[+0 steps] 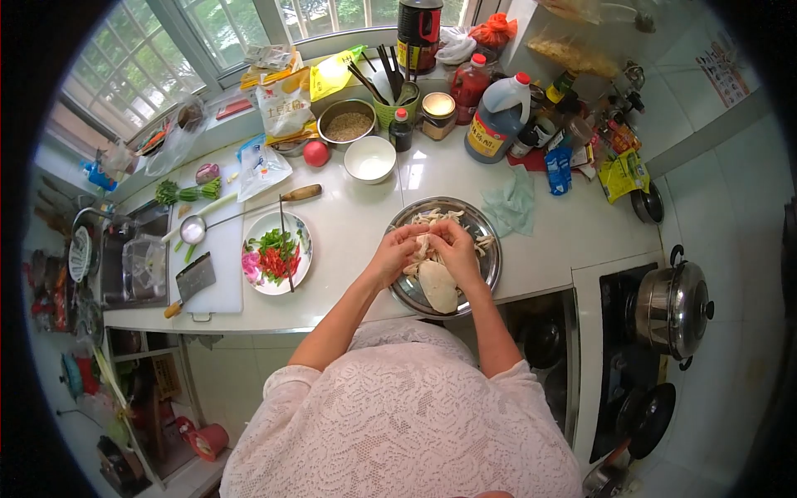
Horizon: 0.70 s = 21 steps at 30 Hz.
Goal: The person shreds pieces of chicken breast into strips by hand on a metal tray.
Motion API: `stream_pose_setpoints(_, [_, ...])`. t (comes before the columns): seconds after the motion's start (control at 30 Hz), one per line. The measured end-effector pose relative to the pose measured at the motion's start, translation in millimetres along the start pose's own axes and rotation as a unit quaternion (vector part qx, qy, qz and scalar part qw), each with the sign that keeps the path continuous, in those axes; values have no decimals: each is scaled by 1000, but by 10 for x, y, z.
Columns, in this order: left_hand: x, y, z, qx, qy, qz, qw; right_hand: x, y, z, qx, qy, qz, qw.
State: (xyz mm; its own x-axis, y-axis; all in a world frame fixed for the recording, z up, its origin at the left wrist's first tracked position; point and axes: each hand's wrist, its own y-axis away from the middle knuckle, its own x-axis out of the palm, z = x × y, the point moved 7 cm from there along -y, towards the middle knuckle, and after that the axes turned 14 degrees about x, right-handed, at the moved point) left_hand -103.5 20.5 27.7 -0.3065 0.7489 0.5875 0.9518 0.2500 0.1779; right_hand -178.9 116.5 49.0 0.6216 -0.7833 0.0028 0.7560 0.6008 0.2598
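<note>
Both hands are above a round metal tray (490, 278) at the counter's front. My left hand (400, 251) and my right hand (455, 249) meet with pinched fingers on a small piece of pale meat (423, 246) between them. Just below the fingertips lies a larger whitish piece of meat (437, 286) on the tray. Thin pale shreds (440, 216) are spread along the tray's far side. Parts of the tray are hidden under the hands.
Left of the tray are a plate (296, 226) of chopped green and red peppers with chopsticks, a cleaver (196, 278) on a white cutting board (220, 295), and a white bowl (369, 160). Bottles stand behind. A lidded pot (664, 311) sits on the stove at right.
</note>
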Motion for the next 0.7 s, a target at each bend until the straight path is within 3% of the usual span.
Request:
stream_pose_setpoints(0.33, [31,82,37,-5,-2,44,999,48,71,80,-3,22,26,999])
stream_pose_setpoints(0.5, [100,165,-2,-32,29,30,999,97,210,351,-157,216,-35,963])
stream_pose_setpoints(0.63, [52,136,64,-28,55,-2,998,158,292,434,-220,256,-55,940])
stream_pose_setpoints(0.7, [-6,116,80,-31,77,-34,996,154,326,446,-230,198,-51,952])
